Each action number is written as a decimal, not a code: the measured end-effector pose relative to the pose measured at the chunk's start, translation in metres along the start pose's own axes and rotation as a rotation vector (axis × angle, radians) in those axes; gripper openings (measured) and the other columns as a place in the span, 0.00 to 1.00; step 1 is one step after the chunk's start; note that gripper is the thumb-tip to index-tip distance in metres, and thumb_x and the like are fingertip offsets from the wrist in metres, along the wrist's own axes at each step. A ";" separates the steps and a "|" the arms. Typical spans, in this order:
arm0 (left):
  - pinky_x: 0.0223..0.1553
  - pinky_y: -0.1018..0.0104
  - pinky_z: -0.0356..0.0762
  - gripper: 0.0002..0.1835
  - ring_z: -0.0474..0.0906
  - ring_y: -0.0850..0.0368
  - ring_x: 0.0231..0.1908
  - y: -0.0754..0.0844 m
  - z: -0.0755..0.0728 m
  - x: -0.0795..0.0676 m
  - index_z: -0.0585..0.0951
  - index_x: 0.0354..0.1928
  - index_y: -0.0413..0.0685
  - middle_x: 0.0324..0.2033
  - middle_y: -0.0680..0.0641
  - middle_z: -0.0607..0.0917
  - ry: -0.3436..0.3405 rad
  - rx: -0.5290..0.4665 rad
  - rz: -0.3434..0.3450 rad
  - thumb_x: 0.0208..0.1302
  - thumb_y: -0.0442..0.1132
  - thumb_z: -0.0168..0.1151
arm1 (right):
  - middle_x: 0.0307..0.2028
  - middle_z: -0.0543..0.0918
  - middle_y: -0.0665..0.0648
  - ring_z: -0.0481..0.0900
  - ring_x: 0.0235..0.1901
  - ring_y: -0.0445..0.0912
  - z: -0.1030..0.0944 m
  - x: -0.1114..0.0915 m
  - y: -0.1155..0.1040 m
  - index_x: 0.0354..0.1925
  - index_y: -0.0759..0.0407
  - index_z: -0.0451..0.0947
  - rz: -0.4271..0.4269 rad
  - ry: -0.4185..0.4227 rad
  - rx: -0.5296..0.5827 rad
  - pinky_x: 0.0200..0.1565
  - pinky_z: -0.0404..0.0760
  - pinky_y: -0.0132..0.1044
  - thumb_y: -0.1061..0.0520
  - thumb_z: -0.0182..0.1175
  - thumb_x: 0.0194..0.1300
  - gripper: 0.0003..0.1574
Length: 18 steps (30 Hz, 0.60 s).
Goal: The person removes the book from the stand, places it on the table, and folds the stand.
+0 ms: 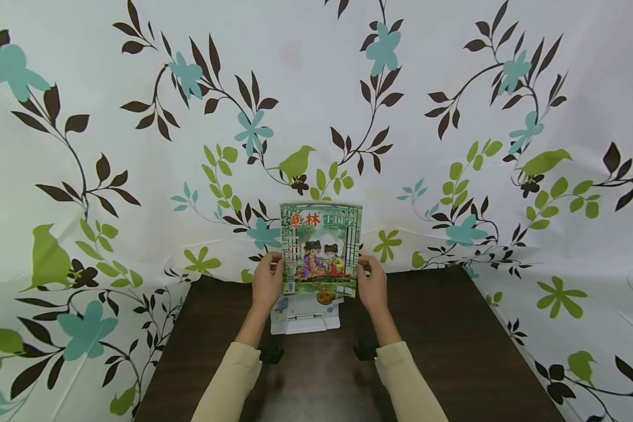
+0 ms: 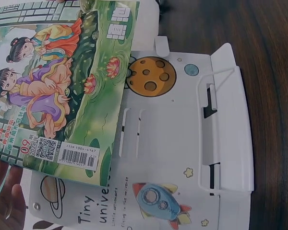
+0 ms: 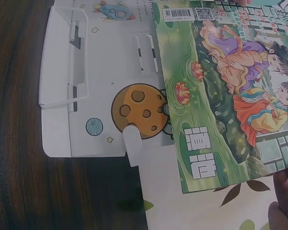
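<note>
Both hands hold up a green illustrated magazine [image 1: 320,249], its cover showing two cartoon children. My left hand [image 1: 267,282] grips its left edge and my right hand [image 1: 373,284] its right edge. Behind and below the magazine stands a white book stand [image 1: 306,322] with a ledge and wire page clips at its front. An orange moon [image 2: 151,76] and a blue rocket [image 2: 159,202] are printed on its panel in the left wrist view. The magazine covers the upper part of the stand, its lower edge above the ledge.
A dark wood-grain table [image 1: 427,351] carries the stand near its back edge. White cloth [image 1: 316,88] printed with leaves, birds and flowers hangs behind and along both sides. Dark bands [image 1: 271,353] sit at the wrists.
</note>
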<state>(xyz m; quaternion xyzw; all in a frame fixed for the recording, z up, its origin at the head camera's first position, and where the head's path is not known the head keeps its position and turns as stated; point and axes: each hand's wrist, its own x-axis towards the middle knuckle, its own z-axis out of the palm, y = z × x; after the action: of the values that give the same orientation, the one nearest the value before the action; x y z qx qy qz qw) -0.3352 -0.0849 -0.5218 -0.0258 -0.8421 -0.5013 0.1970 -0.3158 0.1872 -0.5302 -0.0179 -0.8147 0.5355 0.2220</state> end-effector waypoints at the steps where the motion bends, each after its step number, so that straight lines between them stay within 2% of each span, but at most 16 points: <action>1: 0.49 0.40 0.84 0.13 0.86 0.41 0.51 0.001 0.001 0.000 0.83 0.60 0.45 0.55 0.40 0.87 -0.004 -0.005 0.001 0.83 0.42 0.58 | 0.56 0.86 0.63 0.85 0.56 0.59 -0.002 0.000 0.000 0.59 0.60 0.82 -0.004 0.006 0.000 0.51 0.84 0.57 0.61 0.59 0.81 0.13; 11: 0.52 0.41 0.84 0.13 0.86 0.40 0.51 0.007 0.013 0.001 0.83 0.60 0.43 0.54 0.39 0.87 -0.039 -0.037 0.021 0.83 0.40 0.59 | 0.53 0.86 0.63 0.85 0.54 0.58 -0.014 -0.003 0.004 0.57 0.60 0.82 0.038 0.032 0.010 0.51 0.83 0.56 0.60 0.58 0.82 0.12; 18: 0.49 0.42 0.84 0.12 0.86 0.42 0.50 0.015 0.026 0.003 0.83 0.59 0.45 0.53 0.41 0.87 -0.052 -0.020 0.042 0.82 0.41 0.60 | 0.55 0.86 0.63 0.84 0.54 0.58 -0.025 -0.004 0.010 0.60 0.60 0.82 0.059 0.069 0.009 0.52 0.82 0.54 0.60 0.59 0.82 0.14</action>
<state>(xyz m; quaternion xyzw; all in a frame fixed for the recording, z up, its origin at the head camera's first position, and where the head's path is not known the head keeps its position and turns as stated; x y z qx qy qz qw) -0.3428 -0.0557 -0.5191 -0.0583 -0.8413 -0.5045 0.1852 -0.3050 0.2121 -0.5319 -0.0592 -0.8032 0.5446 0.2340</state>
